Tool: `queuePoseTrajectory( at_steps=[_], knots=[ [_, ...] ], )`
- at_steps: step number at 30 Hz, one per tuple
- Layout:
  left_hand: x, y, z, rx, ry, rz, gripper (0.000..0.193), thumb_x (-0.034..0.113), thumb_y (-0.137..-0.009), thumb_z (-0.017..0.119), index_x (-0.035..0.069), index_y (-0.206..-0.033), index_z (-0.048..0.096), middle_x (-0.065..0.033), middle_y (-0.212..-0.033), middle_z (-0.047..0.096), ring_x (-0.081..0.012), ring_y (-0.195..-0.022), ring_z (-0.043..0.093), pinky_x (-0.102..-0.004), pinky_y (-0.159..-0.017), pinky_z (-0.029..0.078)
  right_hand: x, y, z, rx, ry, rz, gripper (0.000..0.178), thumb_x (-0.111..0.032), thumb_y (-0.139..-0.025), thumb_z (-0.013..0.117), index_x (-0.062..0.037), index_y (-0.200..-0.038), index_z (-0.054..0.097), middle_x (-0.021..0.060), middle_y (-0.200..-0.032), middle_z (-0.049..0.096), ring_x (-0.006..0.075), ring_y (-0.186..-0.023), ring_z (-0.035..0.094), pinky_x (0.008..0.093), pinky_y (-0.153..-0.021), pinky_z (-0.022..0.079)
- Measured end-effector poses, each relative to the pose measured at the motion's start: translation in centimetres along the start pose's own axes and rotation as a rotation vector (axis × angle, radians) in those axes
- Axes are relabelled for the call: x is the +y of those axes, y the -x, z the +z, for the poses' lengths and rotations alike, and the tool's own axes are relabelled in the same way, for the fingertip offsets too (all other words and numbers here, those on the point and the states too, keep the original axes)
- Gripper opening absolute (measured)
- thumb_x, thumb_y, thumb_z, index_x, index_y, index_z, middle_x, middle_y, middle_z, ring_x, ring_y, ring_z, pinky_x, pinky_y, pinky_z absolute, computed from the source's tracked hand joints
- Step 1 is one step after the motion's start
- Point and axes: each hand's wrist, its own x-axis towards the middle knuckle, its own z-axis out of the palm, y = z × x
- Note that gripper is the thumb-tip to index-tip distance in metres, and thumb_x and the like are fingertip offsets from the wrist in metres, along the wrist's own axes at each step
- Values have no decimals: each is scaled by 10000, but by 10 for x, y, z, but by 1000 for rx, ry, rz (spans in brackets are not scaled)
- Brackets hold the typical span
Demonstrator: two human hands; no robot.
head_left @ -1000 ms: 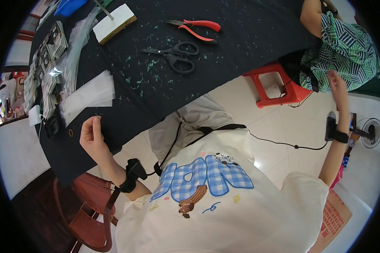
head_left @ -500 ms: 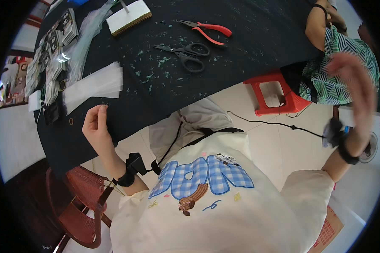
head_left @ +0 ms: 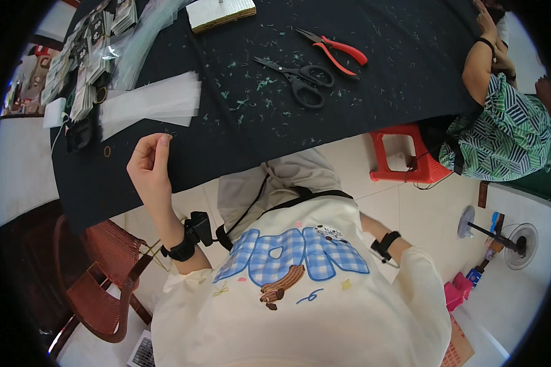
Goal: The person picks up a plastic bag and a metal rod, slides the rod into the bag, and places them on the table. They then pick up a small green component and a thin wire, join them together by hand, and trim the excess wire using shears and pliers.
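My left hand (head_left: 149, 162) is over the near left of the black-covered table, thumb and fingers pinched together. Something tiny and thin shows at the fingertips, too small to name. Just beyond lie translucent white plastic sleeves (head_left: 156, 102), fanned out. A small tan ring-shaped band (head_left: 107, 151) rests on the cloth left of this hand. My right forearm (head_left: 400, 246), with a black wrist strap, reaches in beside my waist; my right hand is hidden behind my shirt. Black scissors (head_left: 301, 78) and red-handled pliers (head_left: 337, 50) lie apart, farther across the table.
Packaged bundles (head_left: 98, 49) and long clear plastic strips (head_left: 142, 52) lie at the far left. A white block (head_left: 221, 12) stands at the back among green scraps. A person in a patterned garment (head_left: 502, 131) sits right, near a red stool (head_left: 382, 156). A brown chair (head_left: 98, 275) stands left.
My right hand, raised at the right, has come down and inward, out of sight behind my shirt. My left hand stays pinched near the sleeves. The whole view has shifted slightly.
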Motion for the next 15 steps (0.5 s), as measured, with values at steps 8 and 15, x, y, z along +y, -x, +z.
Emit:
queuePoseTrajectory(
  at_steps=[8,15],
  knots=[
    [-3,-2,3,-3,14,21,98,70,-833,581,-26,-846,596,-8,-760,590,-21,-666,485,-141,-602,358,-7,18,11,16,27,-14,263,-211,-707,541,-49,-902,613,137,-833,636,293,-784,608,361,-677,459],
    [0,-1,3,-10,-6,-7,87,67,-832,582,-18,-841,595,21,-725,561,-4,-632,455,-130,-566,333,-9,26,11,14,66,-63,268,-216,-708,540,-51,-906,612,138,-838,635,292,-789,607,362,-683,457]
  ],
)
